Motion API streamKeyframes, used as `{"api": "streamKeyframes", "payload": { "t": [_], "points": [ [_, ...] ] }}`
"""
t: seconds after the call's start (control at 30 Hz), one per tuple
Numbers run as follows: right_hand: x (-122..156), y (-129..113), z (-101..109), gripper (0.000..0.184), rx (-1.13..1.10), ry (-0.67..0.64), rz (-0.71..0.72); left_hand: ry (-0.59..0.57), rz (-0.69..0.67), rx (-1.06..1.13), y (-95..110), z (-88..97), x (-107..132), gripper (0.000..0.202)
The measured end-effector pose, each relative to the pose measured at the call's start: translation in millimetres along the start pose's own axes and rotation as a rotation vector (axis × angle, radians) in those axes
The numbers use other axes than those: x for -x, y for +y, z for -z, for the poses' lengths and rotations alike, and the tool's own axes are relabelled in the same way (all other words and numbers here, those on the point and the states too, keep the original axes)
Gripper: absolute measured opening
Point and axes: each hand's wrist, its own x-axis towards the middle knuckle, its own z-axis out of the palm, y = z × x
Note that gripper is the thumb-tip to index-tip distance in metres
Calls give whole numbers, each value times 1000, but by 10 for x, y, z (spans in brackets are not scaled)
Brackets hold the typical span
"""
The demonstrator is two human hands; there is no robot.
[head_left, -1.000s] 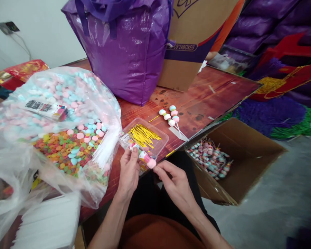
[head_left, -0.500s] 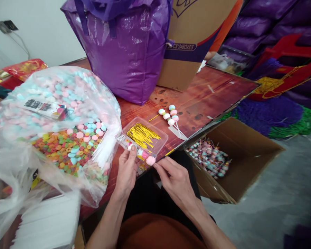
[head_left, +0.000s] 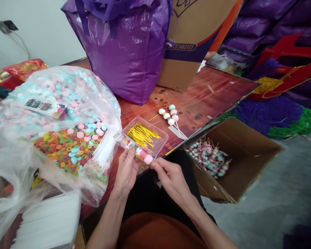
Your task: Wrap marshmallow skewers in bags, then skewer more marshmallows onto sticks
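Note:
My left hand [head_left: 126, 169] is closed, thumb on top, around a slim clear packet of candy [head_left: 138, 151] with a printed label. A pink marshmallow [head_left: 148, 159] shows at the packet's near right end. Just beside that marshmallow, my right hand [head_left: 172, 176] pinches the packet's end; what exactly lies between the fingertips is mostly hidden. Behind the packet sits a clear plastic tray [head_left: 163, 141] holding yellow twist ties [head_left: 142, 134]. Two candy skewers [head_left: 173, 117] in pink, blue and white lie on the table to the right of the tray.
A large clear bag [head_left: 103, 86] of marshmallows and gummy rings covers the left side. White sticks [head_left: 103, 148] lie by it. A purple bag [head_left: 119, 62] and a carton [head_left: 178, 72] stand behind. An open cardboard box [head_left: 251, 155] at right holds finished-looking skewers [head_left: 209, 157].
Both hands and the packet have shifted slightly to the left. The packet is turned a little, showing more of its coloured print. Both hands keep their grip.

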Motion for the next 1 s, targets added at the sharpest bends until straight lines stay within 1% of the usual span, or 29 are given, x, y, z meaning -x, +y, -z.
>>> {"api": "streamKeyframes", "payload": {
  "t": [0.07, 0.13, 0.23, 0.37, 0.57, 0.63, 0.7, 0.77, 0.87, 1.0],
  "points": [
    [11, 4, -3, 31, 68, 28, 13, 12, -2, 1, -2, -13, 2, 41],
    [17, 8, -20, 21, 120, 51, 48, 18, -12, -4, -13, -22, 8, 41],
    [11, 7, -46, 14, 117, 70, 61, 14, -12, -9, -16, -21, 13, 41],
    [-19, 4, -59, 19, 125, 139, 62, 21, -7, -19, -9, -16, 9, 42],
    [-28, 25, -130, 24, 190, 191, 139, 9, -60, -19, -81, -43, 36, 39],
    [-22, 15, -161, 23, 183, 199, 151, 10, -73, -9, -106, -42, 39, 37],
    [-21, -7, -177, 22, 127, 178, 156, 17, -81, -5, -114, -28, 30, 37],
    [-21, -32, -177, 23, 39, 129, 129, 30, -82, 6, -106, -7, 11, 38],
    [-20, -41, -162, 27, -87, 56, 29, 52, -73, 46, -81, 15, -14, 40],
    [-19, -10, -149, 31, -165, 14, -105, 37, -47, 69, -89, 9, -9, 42]
  ]
}}
